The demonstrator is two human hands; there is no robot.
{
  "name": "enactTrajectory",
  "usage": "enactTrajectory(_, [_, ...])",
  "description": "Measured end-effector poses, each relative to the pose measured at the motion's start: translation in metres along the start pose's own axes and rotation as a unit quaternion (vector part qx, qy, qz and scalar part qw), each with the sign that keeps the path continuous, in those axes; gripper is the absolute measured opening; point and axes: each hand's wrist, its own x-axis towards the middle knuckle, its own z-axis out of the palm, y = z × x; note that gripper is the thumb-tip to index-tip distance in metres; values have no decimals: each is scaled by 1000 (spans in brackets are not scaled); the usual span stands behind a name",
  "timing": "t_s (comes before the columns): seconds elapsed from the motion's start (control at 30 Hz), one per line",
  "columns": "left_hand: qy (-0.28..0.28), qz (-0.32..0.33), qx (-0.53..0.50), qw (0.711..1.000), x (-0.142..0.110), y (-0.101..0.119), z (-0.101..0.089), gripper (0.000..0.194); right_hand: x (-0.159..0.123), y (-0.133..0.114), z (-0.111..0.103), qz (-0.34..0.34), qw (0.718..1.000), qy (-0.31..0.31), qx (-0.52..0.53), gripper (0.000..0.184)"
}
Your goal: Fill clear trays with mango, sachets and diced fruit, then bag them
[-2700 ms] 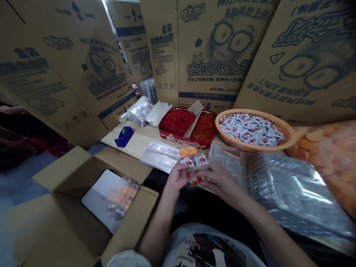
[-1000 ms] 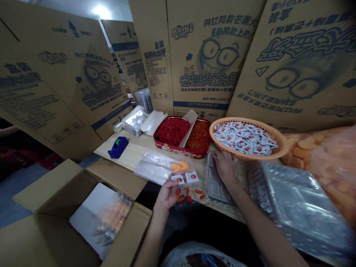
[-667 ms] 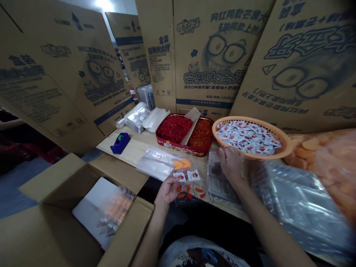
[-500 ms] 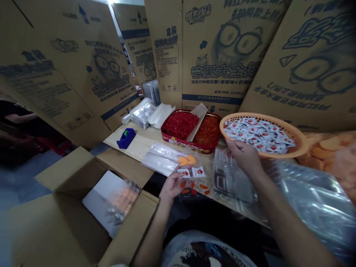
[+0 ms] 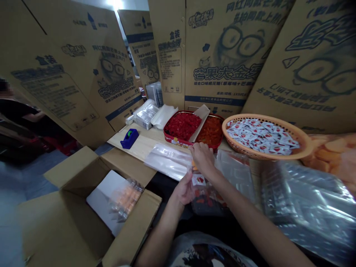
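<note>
Printed cardboard cartons [image 5: 214, 63] leaning along the back edge of the wooden bench [image 5: 139, 146], with an open carton [image 5: 66, 222] below its left front corner, and a red tin of diced fruit [image 5: 174, 138] and an orange basket [image 5: 304, 142] of sachets at the back edge. Clear plastic sleeves [image 5: 167, 161] lying near the front edge, just beside a clear pouch [image 5: 207, 198] of orange and red pieces, a red-printed sachet [image 5: 198, 180] against its front. Right hand [image 5: 203, 157] above, fingers pressed together, pinching the pouch's top edge; left hand [image 5: 185, 191] cupped against its lower side.
</note>
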Motion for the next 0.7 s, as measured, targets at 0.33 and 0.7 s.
enactTrajectory(0.33, [30, 5, 50, 998, -2, 1, 6, 61, -19, 52, -10, 64, 985, 42, 155, 24])
enactTrajectory(0.7, [16, 73, 393, 917, 47, 22, 62, 43, -81, 108, -46, 337, 471, -122, 806, 19])
